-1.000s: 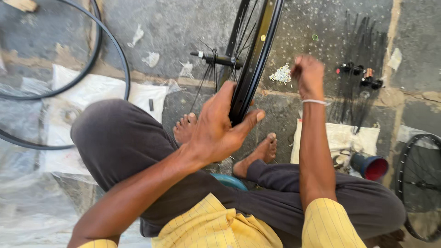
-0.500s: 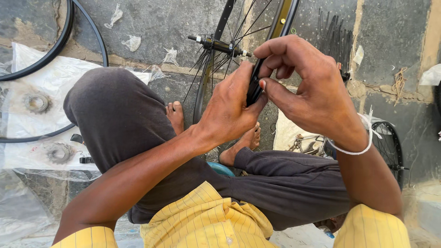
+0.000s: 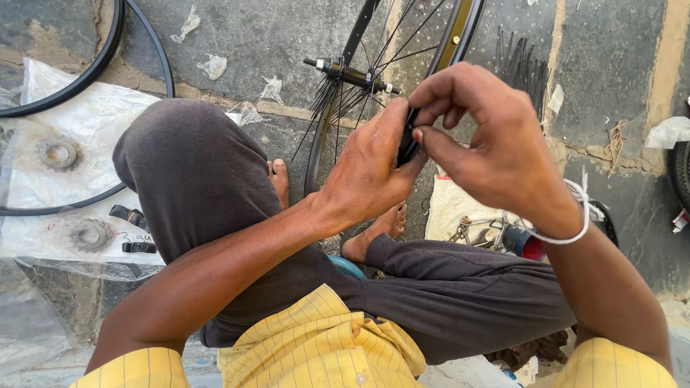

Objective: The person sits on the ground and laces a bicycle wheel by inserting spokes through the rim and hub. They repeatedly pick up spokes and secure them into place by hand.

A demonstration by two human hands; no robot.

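— Black metal, that wheel rim [image 3: 316,154] with thin spokes: why does it stand upright between the seated person's bare feet?

— It seems propped there so both hands can work on its edge. The left hand [image 3: 374,169] wraps the rim from the near side, fingers curled round it, steadying it. The right hand [image 3: 496,147] comes in from the far side with thumb and forefinger pinched narrow on something small at the rim; what it is cannot be told.

— And the rim itself sits where?

— On the grey stone floor [image 3: 287,36], just ahead of the raised knee in dark trousers [image 3: 194,172], its black hub axle [image 3: 348,73] pointing left.

— What lies around it?

— Two toothed steel sprockets [image 3: 59,152] rest on a white plastic sheet [image 3: 79,115] at the floor's left edge, under a black tyre hoop [image 3: 136,29]. A bundle of loose black spokes [image 3: 521,68] lies toward the top right corner, within reach, and a red-capped bottle [image 3: 523,243] sits below the right wrist.

— Anything different from a second ago?

— Yes. Then the right hand was stretched out to the floor by the spokes; now it is back at the rim, meeting the left, and the view has drawn closer.
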